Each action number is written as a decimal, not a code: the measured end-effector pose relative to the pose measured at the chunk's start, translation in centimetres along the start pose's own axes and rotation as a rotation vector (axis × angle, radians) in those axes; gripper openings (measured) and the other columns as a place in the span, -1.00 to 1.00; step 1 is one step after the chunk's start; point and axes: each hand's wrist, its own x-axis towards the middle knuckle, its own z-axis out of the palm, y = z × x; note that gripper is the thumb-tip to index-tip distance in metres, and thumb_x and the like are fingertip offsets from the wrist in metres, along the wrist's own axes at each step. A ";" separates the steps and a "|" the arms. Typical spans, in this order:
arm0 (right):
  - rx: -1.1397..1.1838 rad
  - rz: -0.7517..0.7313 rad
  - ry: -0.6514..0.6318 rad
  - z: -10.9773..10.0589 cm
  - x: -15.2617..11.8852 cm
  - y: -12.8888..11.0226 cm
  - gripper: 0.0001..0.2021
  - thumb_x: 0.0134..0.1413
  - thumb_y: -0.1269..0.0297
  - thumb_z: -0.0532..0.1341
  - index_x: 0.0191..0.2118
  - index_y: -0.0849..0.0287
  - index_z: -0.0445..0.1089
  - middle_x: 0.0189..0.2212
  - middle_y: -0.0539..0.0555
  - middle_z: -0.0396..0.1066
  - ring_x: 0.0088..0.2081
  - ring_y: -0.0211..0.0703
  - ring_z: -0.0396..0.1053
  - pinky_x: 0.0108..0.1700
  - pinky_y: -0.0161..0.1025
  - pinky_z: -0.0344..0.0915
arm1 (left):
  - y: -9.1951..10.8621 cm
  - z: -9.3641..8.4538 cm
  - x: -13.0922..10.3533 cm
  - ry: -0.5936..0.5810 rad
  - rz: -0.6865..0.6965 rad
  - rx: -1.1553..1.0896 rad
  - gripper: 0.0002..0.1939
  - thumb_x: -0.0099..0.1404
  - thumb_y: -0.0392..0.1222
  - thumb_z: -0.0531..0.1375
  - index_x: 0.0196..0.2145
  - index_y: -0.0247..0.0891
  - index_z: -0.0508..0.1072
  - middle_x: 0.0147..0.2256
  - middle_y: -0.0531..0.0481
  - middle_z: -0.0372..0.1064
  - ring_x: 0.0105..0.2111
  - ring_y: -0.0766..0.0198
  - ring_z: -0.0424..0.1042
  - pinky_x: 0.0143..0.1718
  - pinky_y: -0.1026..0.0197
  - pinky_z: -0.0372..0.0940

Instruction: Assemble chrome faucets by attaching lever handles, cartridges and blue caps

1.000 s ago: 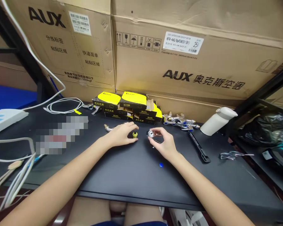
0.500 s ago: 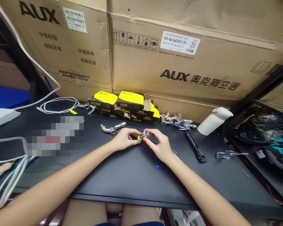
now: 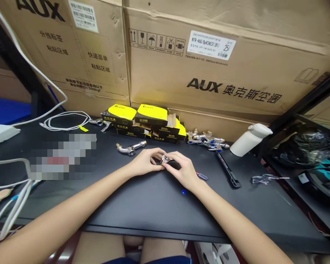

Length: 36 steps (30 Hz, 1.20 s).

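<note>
Both hands meet over the middle of the black table. Between the fingertips is a small shiny metal part [image 3: 165,159]. My right hand [image 3: 183,168] pinches it from the right, thumb and fingers closed round it. My left hand [image 3: 148,161] is curved with its thumb and fingertips pressed against the left side of the same part. A chrome fitting with brass ends [image 3: 130,148] lies just behind my left hand. A pen-like item [image 3: 201,176] and a small blue cap [image 3: 184,191] lie near my right wrist.
Stacked yellow and black boxes [image 3: 151,113] stand at the back, with chrome fittings [image 3: 208,140] beside them. To the right are a white bottle [image 3: 249,140], a black-handled tool [image 3: 227,171] and a crumpled clear wrapper [image 3: 265,178]. White cables [image 3: 22,190] lie left.
The metal part has turned and moved slightly left, up against my left fingertips. The yellow-green piece seen at my left fingertips no longer shows.
</note>
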 end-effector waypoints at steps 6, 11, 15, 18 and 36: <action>-0.065 -0.027 -0.010 0.2 0.1 0.2 -0.72 0.18 0.25 0.19 0.00 0.05 0.44 -0.20 0.12 0.33 -0.21 -0.13 0.39 -0.09 -0.14 0.38 | -0.2 -0.2 0.1 -0.024 -0.024 -0.016 -0.72 0.11 -0.17 0.30 -0.21 -0.33 0.49 -0.28 -0.10 0.51 -0.29 0.20 0.51 -0.32 0.24 0.44; -0.094 -0.089 -0.021 0.4 0.1 0.4 -0.70 0.20 0.29 0.17 0.04 0.08 0.42 -0.22 0.12 0.32 -0.21 -0.15 0.36 -0.11 -0.16 0.38 | -0.6 -0.2 0.2 -0.043 -0.057 -0.043 -0.74 0.09 -0.18 0.31 -0.28 -0.36 0.47 -0.32 -0.11 0.52 -0.36 0.23 0.51 -0.33 0.23 0.45; -0.097 -0.100 -0.012 0.5 0.0 0.5 -0.71 0.18 0.33 0.20 0.02 0.12 0.44 -0.23 0.11 0.33 -0.22 -0.17 0.35 -0.12 -0.19 0.37 | -0.6 -0.2 0.2 -0.054 -0.058 -0.052 -0.76 0.08 -0.18 0.32 -0.30 -0.35 0.45 -0.33 -0.09 0.52 -0.32 0.21 0.52 -0.30 0.22 0.44; -0.062 -0.058 0.011 0.5 0.0 0.4 -0.74 0.12 0.35 0.25 -0.05 0.12 0.47 -0.27 0.09 0.35 -0.25 -0.16 0.37 -0.15 -0.19 0.37 | -0.5 -0.3 0.2 -0.056 -0.045 -0.046 -0.75 0.08 -0.18 0.32 -0.29 -0.33 0.44 -0.33 -0.06 0.51 -0.30 0.21 0.52 -0.30 0.23 0.43; 0.035 -0.038 0.056 0.1 -0.1 -0.6 -0.78 0.04 0.35 0.29 -0.14 0.13 0.40 -0.25 0.09 0.34 -0.22 -0.16 0.36 -0.23 -0.25 0.41 | 0.9 -0.6 -0.2 -0.126 0.015 -0.037 -0.71 0.14 -0.29 0.23 -0.14 -0.29 0.40 -0.21 -0.06 0.50 -0.21 0.18 0.51 -0.21 0.21 0.39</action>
